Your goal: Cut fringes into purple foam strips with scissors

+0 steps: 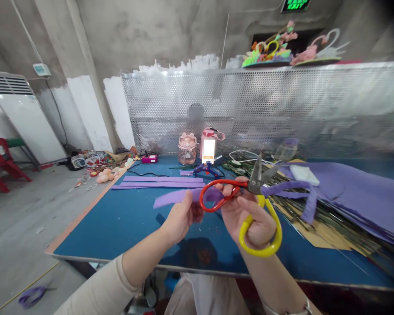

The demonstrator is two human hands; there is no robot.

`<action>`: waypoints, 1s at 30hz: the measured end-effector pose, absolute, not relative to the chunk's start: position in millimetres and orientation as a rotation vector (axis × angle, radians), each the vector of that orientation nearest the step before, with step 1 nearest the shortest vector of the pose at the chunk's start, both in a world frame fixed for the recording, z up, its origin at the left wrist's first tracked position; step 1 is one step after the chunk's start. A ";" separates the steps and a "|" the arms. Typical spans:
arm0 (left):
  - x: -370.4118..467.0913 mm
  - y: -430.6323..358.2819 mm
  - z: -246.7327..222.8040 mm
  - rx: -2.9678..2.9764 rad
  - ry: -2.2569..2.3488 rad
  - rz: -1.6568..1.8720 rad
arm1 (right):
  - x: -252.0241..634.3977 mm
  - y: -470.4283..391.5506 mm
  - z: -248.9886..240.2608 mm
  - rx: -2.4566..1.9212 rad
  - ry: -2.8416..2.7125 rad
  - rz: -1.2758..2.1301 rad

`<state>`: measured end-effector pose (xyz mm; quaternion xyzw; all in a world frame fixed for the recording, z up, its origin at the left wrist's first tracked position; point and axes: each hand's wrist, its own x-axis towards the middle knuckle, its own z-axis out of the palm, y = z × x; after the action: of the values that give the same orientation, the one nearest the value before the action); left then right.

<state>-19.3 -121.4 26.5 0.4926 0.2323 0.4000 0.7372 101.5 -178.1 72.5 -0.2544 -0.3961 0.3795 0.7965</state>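
R hand (249,218) grips red/yellow scissors (249,192), blades open on purple foam strip (180,197); L hand (180,218) fingers pinch strip taut above blue table (118,223).

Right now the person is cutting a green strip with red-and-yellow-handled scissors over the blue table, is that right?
Not quite. In the head view the strip is purple, not green. The left hand holds it, and the right hand works the red-and-yellow-handled scissors over the blue table.
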 end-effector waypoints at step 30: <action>-16.4 -50.9 64.9 0.581 0.584 1.338 | 130.8 -130.6 29.3 -1.063 -1.645 0.918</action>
<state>-16.4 -50.9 64.9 0.2614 0.2629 0.6021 0.7071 130.8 -130.6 29.3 -0.4336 -0.6713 0.3747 0.4700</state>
